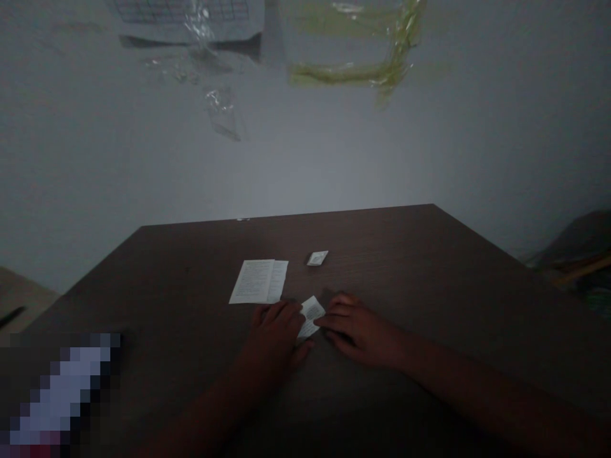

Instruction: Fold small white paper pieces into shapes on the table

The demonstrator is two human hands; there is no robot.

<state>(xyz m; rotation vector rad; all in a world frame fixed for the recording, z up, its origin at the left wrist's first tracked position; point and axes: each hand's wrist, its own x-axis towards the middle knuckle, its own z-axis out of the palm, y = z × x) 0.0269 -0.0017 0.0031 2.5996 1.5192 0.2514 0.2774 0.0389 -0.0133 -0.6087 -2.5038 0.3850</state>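
A small piece of printed paper (312,310), with folded-looking slanted edges, lies on the dark tabletop between my hands. My left hand (279,332) holds its left side against the table, fingers bent over the edge and thumb pointing toward the near corner. From the other side, my right hand (360,331) reaches in with fingers stretched out and a little apart; the index fingertip touches the paper's right edge. Just beyond my left hand are printed sheets (255,281), partly overlapping. A small folded paper (317,258) sits farther back, slightly raised off the wood on one side.
The brown wooden table (405,254) ends at a pale wall (334,152). Taped papers (191,13) and yellow tape (344,73) are on the wall. A blurred-out bright rectangular thing (67,388) is at the near left. Dark items (582,248) stand past the right edge.
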